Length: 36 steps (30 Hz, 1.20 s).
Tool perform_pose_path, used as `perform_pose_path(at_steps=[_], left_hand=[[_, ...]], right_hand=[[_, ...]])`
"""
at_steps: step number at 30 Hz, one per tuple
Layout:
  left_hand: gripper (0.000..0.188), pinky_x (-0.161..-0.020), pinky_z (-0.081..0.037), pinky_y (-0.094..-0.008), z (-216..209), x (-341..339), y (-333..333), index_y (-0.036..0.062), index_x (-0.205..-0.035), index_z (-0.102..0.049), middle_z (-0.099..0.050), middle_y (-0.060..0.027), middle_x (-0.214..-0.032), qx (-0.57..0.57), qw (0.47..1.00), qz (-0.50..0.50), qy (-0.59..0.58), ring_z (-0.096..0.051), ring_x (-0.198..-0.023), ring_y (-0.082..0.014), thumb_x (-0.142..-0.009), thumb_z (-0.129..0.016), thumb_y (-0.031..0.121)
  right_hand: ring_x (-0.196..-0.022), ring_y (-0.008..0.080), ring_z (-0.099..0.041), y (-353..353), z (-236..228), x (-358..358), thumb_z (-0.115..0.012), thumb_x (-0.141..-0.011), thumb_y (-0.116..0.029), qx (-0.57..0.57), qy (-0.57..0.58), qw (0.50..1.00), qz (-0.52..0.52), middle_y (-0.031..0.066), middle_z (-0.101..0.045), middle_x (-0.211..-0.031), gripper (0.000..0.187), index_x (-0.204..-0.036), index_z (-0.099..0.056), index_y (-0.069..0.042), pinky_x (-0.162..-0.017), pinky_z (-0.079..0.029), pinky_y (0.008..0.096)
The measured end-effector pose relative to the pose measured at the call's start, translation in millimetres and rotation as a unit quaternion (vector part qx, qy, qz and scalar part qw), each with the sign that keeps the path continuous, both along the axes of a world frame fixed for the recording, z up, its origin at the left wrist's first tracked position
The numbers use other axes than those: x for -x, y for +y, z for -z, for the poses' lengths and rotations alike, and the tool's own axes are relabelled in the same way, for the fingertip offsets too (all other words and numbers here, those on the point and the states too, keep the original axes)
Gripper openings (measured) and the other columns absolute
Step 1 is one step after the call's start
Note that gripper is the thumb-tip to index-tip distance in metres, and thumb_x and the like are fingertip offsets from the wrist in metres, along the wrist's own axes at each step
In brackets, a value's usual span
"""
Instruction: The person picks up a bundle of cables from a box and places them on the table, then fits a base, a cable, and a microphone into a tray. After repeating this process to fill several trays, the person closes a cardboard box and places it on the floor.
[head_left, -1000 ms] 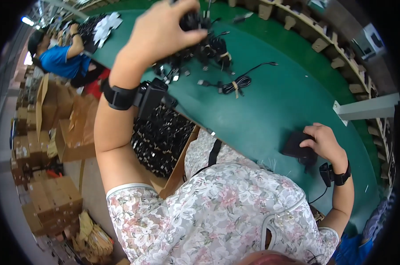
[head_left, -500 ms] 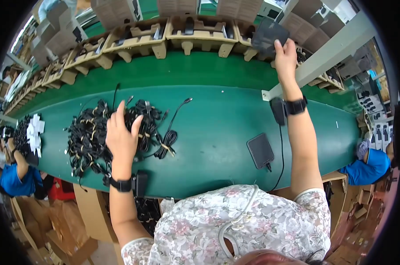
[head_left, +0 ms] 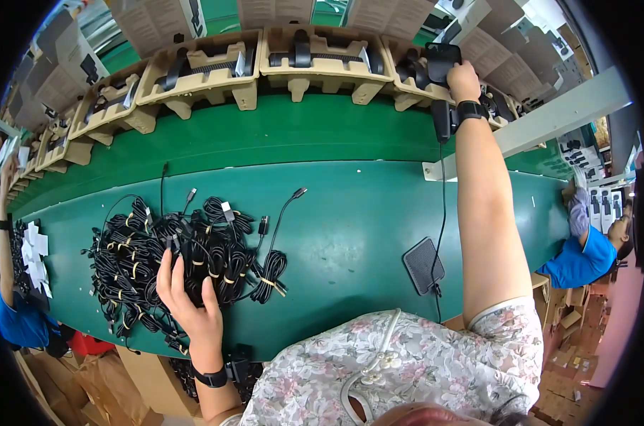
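Note:
My right hand [head_left: 464,82] is stretched out to the row of moulded trays and grips a flat, dark square piece [head_left: 442,58]. That piece is over one brown tray [head_left: 415,89]; its exact kind is unclear. Over the front of a heap of bundled black cables [head_left: 148,266], my left hand [head_left: 188,305] has its fingers spread, with nothing held. Its fingertips are right at the cables; whether they touch cannot be made out. One banded cable [head_left: 271,273] lies at the heap's right side, its plug end pointing away from me.
A black rectangular device [head_left: 423,266] with a cord lies on the green table [head_left: 336,227]. A pale metal post [head_left: 549,110] slants up beside my right arm. More brown trays [head_left: 325,67] line the far edge. Co-workers in blue [head_left: 585,259] sit at both sides.
My right hand has moved farther away, bringing the dark piece over the tray. My left hand has drawn back toward me from above the cable heap. The view has shifted slightly.

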<state>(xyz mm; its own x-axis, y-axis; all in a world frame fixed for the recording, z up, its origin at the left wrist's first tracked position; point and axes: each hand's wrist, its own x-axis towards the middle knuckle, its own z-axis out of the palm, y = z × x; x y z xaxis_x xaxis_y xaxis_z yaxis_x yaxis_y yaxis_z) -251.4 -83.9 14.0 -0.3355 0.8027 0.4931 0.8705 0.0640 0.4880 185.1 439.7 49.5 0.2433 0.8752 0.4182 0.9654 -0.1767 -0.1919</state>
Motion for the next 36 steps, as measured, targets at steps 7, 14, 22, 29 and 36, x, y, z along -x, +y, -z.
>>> perform_pose_path(at_steps=[7, 14, 22, 29, 36], left_hand=[[0.049, -0.101, -0.029, -0.0436, 6.1, 4.8, -10.9, 0.0019, -0.124, -0.044, -0.038, -0.0192, -0.135, -0.003, 0.998, -0.046, -0.038, -0.037, -0.121, -0.0352, -0.079, -0.062, 0.006], [0.048, -0.102, -0.029, -0.0427, 9.6, -6.6, -12.2, 0.0017, -0.125, -0.045, -0.038, -0.0196, -0.135, 0.025, 0.997, -0.070, 0.015, -0.036, -0.124, -0.0365, -0.079, -0.061, 0.007], [0.043, -0.102, -0.029, -0.0407, 15.6, -19.2, -29.8, 0.0037, -0.125, -0.048, -0.044, -0.0110, -0.133, 0.039, 0.998, -0.033, 0.040, -0.036, -0.124, -0.0337, -0.084, -0.055, 0.009], [0.041, -0.098, -0.032, -0.0391, 31.7, -8.8, -16.8, 0.0070, -0.124, -0.050, -0.045, -0.0089, -0.131, -0.013, 0.997, -0.070, 0.043, -0.038, -0.124, -0.0295, -0.084, -0.055, 0.014], [0.040, -0.098, -0.032, -0.0396, 22.4, -2.1, -31.3, 0.0073, -0.121, -0.052, -0.045, -0.0107, -0.131, 0.021, 0.998, -0.019, 0.048, -0.037, -0.124, -0.0314, -0.083, -0.059, 0.017]], right_hand=[[-0.090, 0.0363, -0.057, -76.3, -1.4, 84.5, -0.051, -0.083, -0.025, -0.105, -0.235, 0.966, 0.019, 0.0172, -0.058, -0.098, 0.031, -0.112, -0.057, -0.014, -0.082, -0.044, 0.0471], [-0.085, 0.0259, -0.056, -188.3, -5.5, 189.0, -0.062, -0.082, -0.016, -0.051, 0.082, 0.887, -0.451, 0.0089, -0.060, -0.090, 0.015, -0.093, -0.062, -0.006, -0.074, -0.046, 0.0355], [-0.089, 0.0266, -0.057, -334.0, 29.0, 320.4, -0.061, -0.082, -0.020, 0.014, 0.112, 0.671, -0.733, 0.0096, -0.061, -0.091, 0.018, -0.092, -0.061, -0.006, -0.079, -0.046, 0.0363], [-0.076, 0.0278, -0.059, -316.2, 40.5, 373.5, -0.065, -0.077, -0.038, 0.373, -0.084, 0.695, -0.609, 0.0132, -0.062, -0.087, 0.040, -0.095, -0.059, -0.003, -0.071, -0.048, 0.0341], [-0.075, 0.0200, -0.061, -326.2, 29.6, 318.6, -0.061, -0.084, -0.032, 0.302, 0.156, 0.690, -0.639, 0.0096, -0.063, -0.084, 0.032, -0.091, -0.057, -0.001, -0.069, -0.048, 0.0303]])
